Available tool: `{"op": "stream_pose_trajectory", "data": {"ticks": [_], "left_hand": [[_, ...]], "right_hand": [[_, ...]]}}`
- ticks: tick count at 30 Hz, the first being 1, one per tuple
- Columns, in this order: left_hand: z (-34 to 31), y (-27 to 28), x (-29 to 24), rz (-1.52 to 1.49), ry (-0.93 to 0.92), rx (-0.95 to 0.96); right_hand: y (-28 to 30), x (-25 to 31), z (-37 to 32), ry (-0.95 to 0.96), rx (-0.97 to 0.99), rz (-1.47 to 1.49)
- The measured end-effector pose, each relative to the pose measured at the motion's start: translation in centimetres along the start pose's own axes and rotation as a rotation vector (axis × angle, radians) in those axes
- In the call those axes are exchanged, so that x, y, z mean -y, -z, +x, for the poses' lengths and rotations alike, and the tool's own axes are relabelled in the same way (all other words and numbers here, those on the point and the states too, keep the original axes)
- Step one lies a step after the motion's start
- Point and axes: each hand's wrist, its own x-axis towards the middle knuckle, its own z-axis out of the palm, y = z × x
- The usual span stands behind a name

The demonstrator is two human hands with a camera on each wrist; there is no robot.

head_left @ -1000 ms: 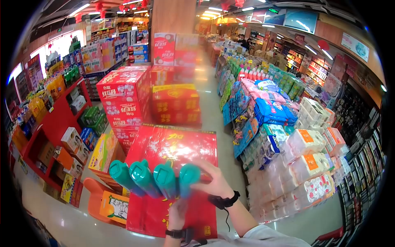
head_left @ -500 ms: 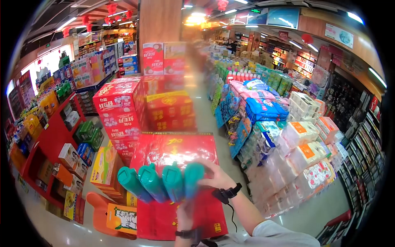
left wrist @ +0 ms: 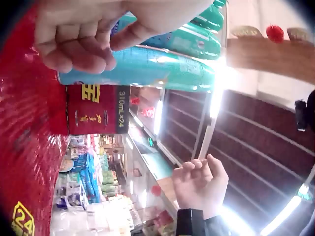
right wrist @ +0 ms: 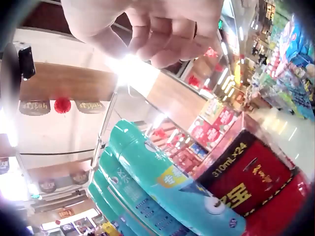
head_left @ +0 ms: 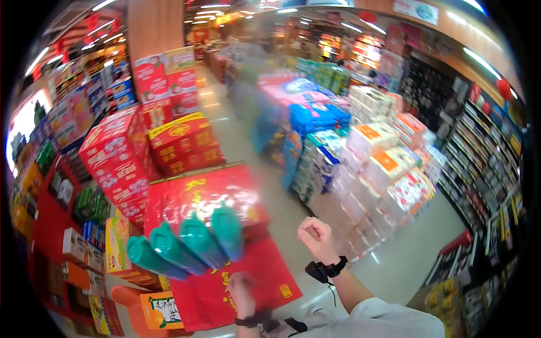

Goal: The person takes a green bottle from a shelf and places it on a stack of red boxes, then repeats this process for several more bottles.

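Observation:
Several teal bottles (head_left: 227,225) stand side by side in a row on a red carton (head_left: 265,270). My left hand (head_left: 242,293) is low in front of the right-hand bottle, its fingers loosely bent. In the left wrist view that hand (left wrist: 83,39) overlaps the lower end of a bottle (left wrist: 147,69) and grips nothing. Off to the right of the carton, my right hand (head_left: 318,242) is raised over the aisle with loosely curled fingers. The right wrist view shows the same hand (right wrist: 162,29) holding nothing, apart from the bottles (right wrist: 167,177) below it.
Stacked red drink cartons (head_left: 115,158) rise behind and left of the bottles. An orange stool (head_left: 127,298) is at the lower left beside an orange box (head_left: 162,310). To the right, across a strip of aisle floor (head_left: 276,225), are piled tissue packs (head_left: 372,163).
My right hand has come off the rightmost bottle and moved right, away from the row. The left hand stays low by the bottles. The head view has swung to the right.

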Motion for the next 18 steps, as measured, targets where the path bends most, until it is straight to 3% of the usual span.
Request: {"op": "stream_pose_trajectory", "data": {"ticks": [4, 7, 11, 12, 15, 16, 18], "left_hand": [[-3.4, -3.5, -0.3, 0.216, -0.058, 0.092], [-4.7, -6.6, 1.9, 0.331, -0.095, 0.153], [-7.8, -11.3, 5.7, 0.329, -0.077, 0.204], [-9.6, -13.6, 6.5, 0.27, -0.057, 0.14], [-17.4, -19.2, 8.0, 0.459, -0.172, 0.159], [-14.1, -16.7, 10.4, 0.424, -0.03, 0.465], [-16.6, -19.7, 13.1, 0.828, -0.372, 0.592]], "right_hand": [[6.2, 1.8, -3.3, 0.095, -0.146, -0.245], [12.5, 3.3, -6.0, 0.077, -0.203, -0.235], [22.8, 3.8, -11.5, 0.095, -0.433, -0.275], [25.4, 3.7, -13.2, 0.08, -0.511, -0.279], [33.7, 3.7, -18.3, 0.055, -0.744, -0.315], [36.6, 3.7, -20.1, 0.046, -0.805, -0.35], [40.1, 4.6, -24.5, -0.006, -0.924, -0.312]]}}
